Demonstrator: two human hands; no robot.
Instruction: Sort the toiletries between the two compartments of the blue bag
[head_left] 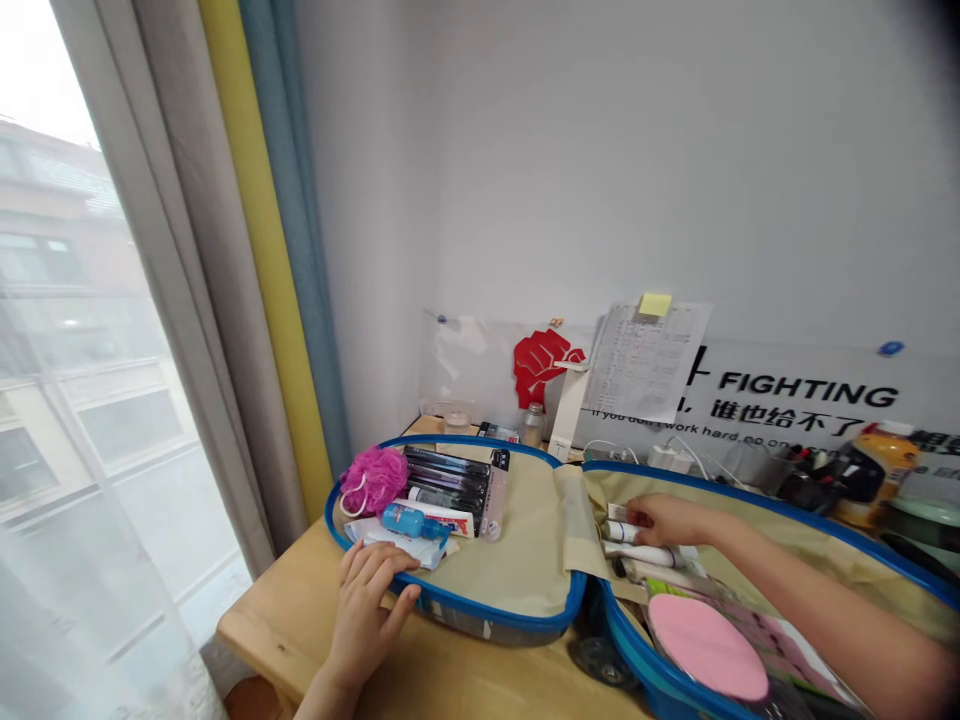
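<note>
An opened suitcase with blue edging and beige lining lies across the table. My left hand rests over the front rim of its left half, fingers stretched out and holding nothing. Just beyond those fingers lie a white packet, a small blue bottle, a toothpaste box, a packaged set of pens and a pink bath puff. Inside the right half, my right hand has its curled fingers closed on a white tube. More white tubes lie beside it.
A pink oval item lies near the right half's front. Behind the suitcase stand a glass jar, a white upright stand, a white charger and an orange-labelled bottle. Curtains hang left of the wooden table.
</note>
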